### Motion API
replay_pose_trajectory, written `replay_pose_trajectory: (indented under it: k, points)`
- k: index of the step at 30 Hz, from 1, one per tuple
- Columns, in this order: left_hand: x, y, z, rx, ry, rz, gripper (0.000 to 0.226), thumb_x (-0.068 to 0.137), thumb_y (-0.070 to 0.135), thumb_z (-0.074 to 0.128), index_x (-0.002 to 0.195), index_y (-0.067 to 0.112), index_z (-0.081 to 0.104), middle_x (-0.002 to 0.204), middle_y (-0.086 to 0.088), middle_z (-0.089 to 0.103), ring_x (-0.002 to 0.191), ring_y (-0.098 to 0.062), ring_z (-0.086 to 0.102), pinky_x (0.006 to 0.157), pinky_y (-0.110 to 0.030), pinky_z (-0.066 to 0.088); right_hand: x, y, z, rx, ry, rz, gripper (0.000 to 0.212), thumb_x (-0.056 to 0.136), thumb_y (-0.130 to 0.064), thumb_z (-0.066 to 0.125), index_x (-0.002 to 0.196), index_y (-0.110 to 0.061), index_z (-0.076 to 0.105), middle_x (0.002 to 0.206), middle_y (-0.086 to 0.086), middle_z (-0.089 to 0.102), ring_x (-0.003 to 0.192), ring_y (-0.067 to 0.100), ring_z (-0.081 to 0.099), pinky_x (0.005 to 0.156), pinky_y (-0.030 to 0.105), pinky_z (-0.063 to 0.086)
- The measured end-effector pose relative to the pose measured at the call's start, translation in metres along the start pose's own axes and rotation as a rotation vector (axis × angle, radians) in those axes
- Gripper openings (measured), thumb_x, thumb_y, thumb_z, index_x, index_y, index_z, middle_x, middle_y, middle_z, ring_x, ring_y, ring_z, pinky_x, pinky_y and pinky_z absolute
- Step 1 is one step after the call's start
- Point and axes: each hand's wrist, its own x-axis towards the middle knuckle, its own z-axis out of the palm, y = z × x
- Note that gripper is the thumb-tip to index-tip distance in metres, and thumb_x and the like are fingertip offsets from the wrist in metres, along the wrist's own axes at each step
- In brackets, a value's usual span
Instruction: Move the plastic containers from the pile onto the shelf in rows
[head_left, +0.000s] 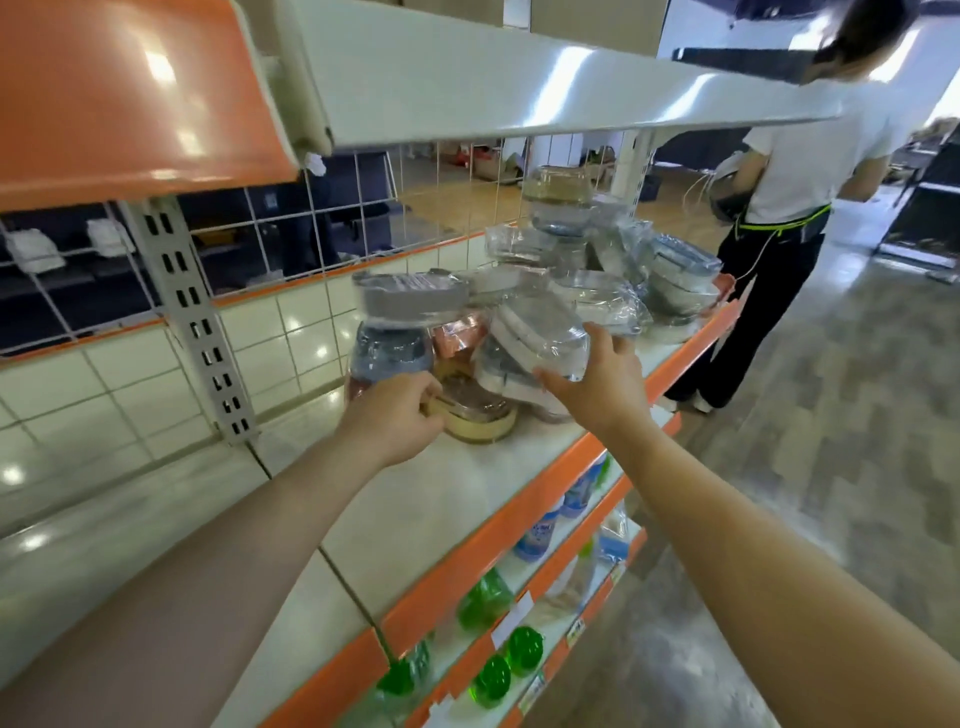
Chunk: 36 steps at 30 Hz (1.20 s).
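The plastic containers (545, 291) lie in a loose pile on the middle shelf (467, 499), toward its far end, most of them still wrapped in clear film and leaning on one another at odd angles. The left hand (400, 421) has its fingers curled round the rim of a low round tub with a beige lid (483, 415) at the near edge of the pile, just in front of a tall jar with a grey lid (400, 322). The right hand (597, 379) cups the side of a tilted clear container (540, 338), fingers spread and bent against its wall, the thumb underneath. These look light and stiff, but the film probably makes them slippery, and since they prop each other up, pulling one out could bring its neighbours sliding. Taking each by the rim or lid edge, where the plastic is thickest, seems safest. A label sits on the grey lid and small tags on the lower shelf edges (519, 613), all too blurred to read; no brand can be made out. Green bottles (483, 597) stand on the shelf below.
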Motion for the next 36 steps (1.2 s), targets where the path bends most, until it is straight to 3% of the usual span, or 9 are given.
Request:
replay_pose_trajectory:
  k: [2, 5, 14, 22, 26, 28, 32, 36]
  points:
    - [0.006, -0.002, 0.004, -0.001, -0.019, -0.029, 0.039, 0.089, 0.033, 0.057, 0.127, 0.021, 0.055, 0.124, 0.002, 0.06, 0.112, -0.019, 0.055, 0.089, -0.03, 0.044, 0.012, 0.002, 0.006, 0.015, -0.03, 0.024, 0.085, 0.081, -0.047, 0.068, 0.147, -0.014, 0.024, 0.145, 0.018, 0.028, 0.135, 0.034, 0.027, 0.109, 0.041, 0.028]
    - [0.011, -0.004, 0.012, -0.009, -0.033, -0.047, 0.028, 0.089, 0.031, 0.055, 0.113, 0.02, 0.062, 0.11, 0.001, 0.065, 0.101, -0.02, 0.06, 0.087, -0.035, 0.049, 0.03, 0.004, 0.012, 0.015, -0.076, 0.038, 0.09, 0.08, -0.05, 0.067, 0.148, -0.017, 0.018, 0.149, 0.015, 0.021, 0.139, 0.032, 0.019, 0.11, 0.044, 0.026]
    - [0.02, 0.011, 0.017, -0.056, 0.013, -0.195, 0.022, 0.091, 0.023, 0.055, 0.1, 0.006, 0.066, 0.099, -0.009, 0.068, 0.093, -0.025, 0.06, 0.087, -0.04, 0.048, 0.071, 0.012, 0.023, 0.048, -0.175, -0.007, 0.09, 0.079, -0.053, 0.068, 0.145, -0.015, 0.019, 0.143, 0.018, 0.027, 0.132, 0.037, 0.027, 0.106, 0.045, 0.029]
    - [0.025, 0.027, 0.033, -0.035, 0.089, -0.301, 0.021, 0.089, 0.035, 0.054, 0.107, 0.024, 0.06, 0.096, 0.007, 0.066, 0.094, -0.019, 0.062, 0.085, -0.037, 0.049, 0.089, 0.025, 0.018, 0.113, -0.226, -0.159, 0.087, 0.08, -0.047, 0.068, 0.147, -0.015, 0.021, 0.139, 0.015, 0.032, 0.126, 0.036, 0.038, 0.103, 0.046, 0.039]
    - [0.027, 0.039, 0.039, -0.037, 0.18, -0.322, 0.004, 0.087, 0.037, 0.051, 0.086, 0.034, 0.054, 0.077, 0.013, 0.059, 0.086, -0.02, 0.062, 0.086, -0.042, 0.048, 0.088, 0.031, 0.006, 0.21, -0.181, -0.272, 0.078, 0.08, -0.042, 0.069, 0.143, -0.017, 0.03, 0.136, 0.013, 0.037, 0.122, 0.03, 0.044, 0.092, 0.034, 0.04]
    - [0.028, 0.048, 0.039, -0.078, 0.236, -0.332, 0.004, 0.088, 0.032, 0.054, 0.091, 0.032, 0.057, 0.086, 0.01, 0.063, 0.087, -0.02, 0.061, 0.085, -0.042, 0.049, 0.089, 0.036, -0.002, 0.241, -0.128, -0.321, 0.077, 0.078, -0.041, 0.071, 0.141, -0.017, 0.034, 0.133, 0.012, 0.039, 0.118, 0.029, 0.047, 0.088, 0.032, 0.041]
    - [0.033, 0.065, 0.038, -0.178, 0.3, -0.364, 0.028, 0.092, 0.03, 0.056, 0.119, 0.021, 0.056, 0.104, 0.005, 0.062, 0.096, -0.018, 0.06, 0.089, -0.042, 0.049, 0.098, 0.052, -0.021, 0.283, -0.063, -0.334, 0.076, 0.077, -0.04, 0.073, 0.14, -0.017, 0.037, 0.134, 0.01, 0.037, 0.12, 0.026, 0.044, 0.093, 0.033, 0.041]
    - [0.044, 0.085, 0.041, -0.226, 0.36, -0.338, 0.034, 0.092, 0.026, 0.058, 0.125, 0.018, 0.053, 0.117, 0.002, 0.061, 0.099, -0.017, 0.059, 0.089, -0.037, 0.049, 0.104, 0.072, -0.041, 0.292, 0.016, -0.37, 0.072, 0.077, -0.038, 0.073, 0.137, -0.018, 0.04, 0.133, 0.007, 0.038, 0.115, 0.021, 0.045, 0.084, 0.024, 0.037]
